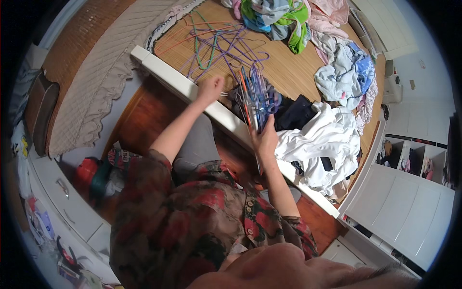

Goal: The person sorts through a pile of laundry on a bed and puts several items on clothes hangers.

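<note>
My right hand (266,140) grips a thick bundle of clothes hangers (255,97), mostly blue and purple with one orange, near the bed's edge. Their hooks and arms overlap, so single hangers are hard to tell apart. My left hand (211,90) is curled into a loose fist over the white bed rail (173,77); I can make out nothing inside it. Just beyond it, loose purple, green and orange hangers (220,47) lie tangled on the woven mat (288,67). Dark clothing (296,112) and a heap of white clothes (321,144) lie beside my right hand.
Green, grey and pink clothes (278,18) are piled at the far side of the mat, with pale blue garments (343,76) to the right. A white cabinet (408,195) with open cubbies stands at right. Left are a quilted cover (86,86) and white drawers (65,195).
</note>
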`<act>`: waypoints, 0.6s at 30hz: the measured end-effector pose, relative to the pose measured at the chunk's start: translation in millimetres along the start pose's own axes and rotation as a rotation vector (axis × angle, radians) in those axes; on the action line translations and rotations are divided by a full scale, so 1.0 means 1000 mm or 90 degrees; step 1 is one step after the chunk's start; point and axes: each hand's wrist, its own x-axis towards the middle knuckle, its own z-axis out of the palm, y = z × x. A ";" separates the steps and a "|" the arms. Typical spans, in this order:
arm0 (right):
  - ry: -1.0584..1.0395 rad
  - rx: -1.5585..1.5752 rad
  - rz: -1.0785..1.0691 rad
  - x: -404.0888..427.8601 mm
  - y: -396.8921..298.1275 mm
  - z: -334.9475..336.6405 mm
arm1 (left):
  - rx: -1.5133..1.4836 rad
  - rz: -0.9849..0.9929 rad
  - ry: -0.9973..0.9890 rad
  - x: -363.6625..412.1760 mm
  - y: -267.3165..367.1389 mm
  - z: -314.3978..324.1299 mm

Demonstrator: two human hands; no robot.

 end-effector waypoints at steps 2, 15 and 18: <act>-0.016 0.017 -0.054 -0.006 -0.007 0.010 | 0.195 0.008 0.024 0.033 -0.027 -0.012; -0.058 0.075 0.011 0.016 -0.001 0.011 | 0.209 -0.270 -0.043 0.091 -0.057 -0.030; -0.062 0.066 0.020 0.017 -0.003 0.007 | 0.136 -0.226 -0.006 0.091 -0.060 -0.025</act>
